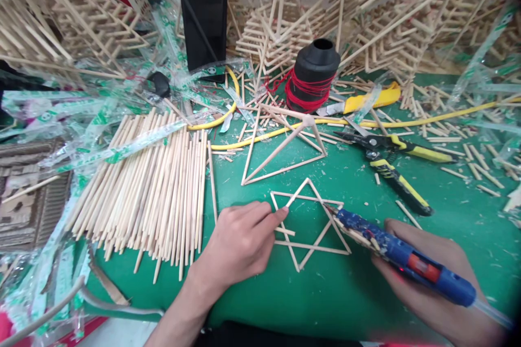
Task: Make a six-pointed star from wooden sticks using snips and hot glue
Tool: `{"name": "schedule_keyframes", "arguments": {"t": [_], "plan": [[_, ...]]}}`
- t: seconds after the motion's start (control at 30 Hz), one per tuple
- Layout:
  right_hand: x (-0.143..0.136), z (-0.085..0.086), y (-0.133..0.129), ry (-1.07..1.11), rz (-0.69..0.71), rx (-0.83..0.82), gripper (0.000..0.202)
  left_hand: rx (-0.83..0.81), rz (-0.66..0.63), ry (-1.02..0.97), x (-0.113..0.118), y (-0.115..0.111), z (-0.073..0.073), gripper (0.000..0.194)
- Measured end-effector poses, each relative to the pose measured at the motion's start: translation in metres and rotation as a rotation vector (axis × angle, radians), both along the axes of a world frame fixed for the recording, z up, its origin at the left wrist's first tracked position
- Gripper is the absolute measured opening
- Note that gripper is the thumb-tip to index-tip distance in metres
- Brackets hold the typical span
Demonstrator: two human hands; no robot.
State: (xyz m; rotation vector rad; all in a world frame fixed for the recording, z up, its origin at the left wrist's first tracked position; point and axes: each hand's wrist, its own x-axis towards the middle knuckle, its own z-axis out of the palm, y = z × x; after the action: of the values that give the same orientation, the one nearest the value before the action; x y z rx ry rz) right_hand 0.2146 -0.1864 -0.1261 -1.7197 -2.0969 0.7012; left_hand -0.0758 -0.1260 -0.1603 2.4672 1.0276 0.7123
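A six-pointed star of thin wooden sticks lies flat on the green table. My left hand is closed at the star's left side, the index fingertip pressing on a stick crossing; a short stick shows under the fingers. My right hand is wrapped round a blue glue gun, its tip touching or just above the star's upper right crossing. Behind the star stands an open frame of sticks with a whitish joint on top. Left of my left hand lies a pile of loose sticks.
Pliers with yellow-black handles, a yellow cutter and a black spool with red string lie beyond the star. A yellow cable crosses the table. Stick structures, a dark upright slab and plastic wrappers crowd the back and left.
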Motion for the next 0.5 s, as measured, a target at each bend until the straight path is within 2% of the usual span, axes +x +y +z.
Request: {"name": "schedule_keyframes", "arguments": {"t": [0.1, 0.17, 0.37, 0.5], "plan": [[-0.0057, 0.0009, -0.0043, -0.018, -0.102, -0.047, 0.027, 0.001, -0.001, -0.002, 0.0005, 0.0001, -0.0007, 0.029], [-0.0068, 0.0004, -0.0047, -0.015, -0.120, -0.055, 0.027, 0.002, 0.000, -0.002, 0.0005, 0.0000, -0.0013, 0.029], [0.0017, -0.0035, 0.0004, 0.011, 0.010, -0.024, 0.027, 0.003, -0.001, 0.003, -0.0010, -0.0006, -0.0012, 0.029], [-0.0017, -0.0023, -0.0022, 0.007, -0.070, -0.041, 0.028, 0.004, 0.000, 0.006, -0.0008, -0.0009, -0.0014, 0.030]]}}
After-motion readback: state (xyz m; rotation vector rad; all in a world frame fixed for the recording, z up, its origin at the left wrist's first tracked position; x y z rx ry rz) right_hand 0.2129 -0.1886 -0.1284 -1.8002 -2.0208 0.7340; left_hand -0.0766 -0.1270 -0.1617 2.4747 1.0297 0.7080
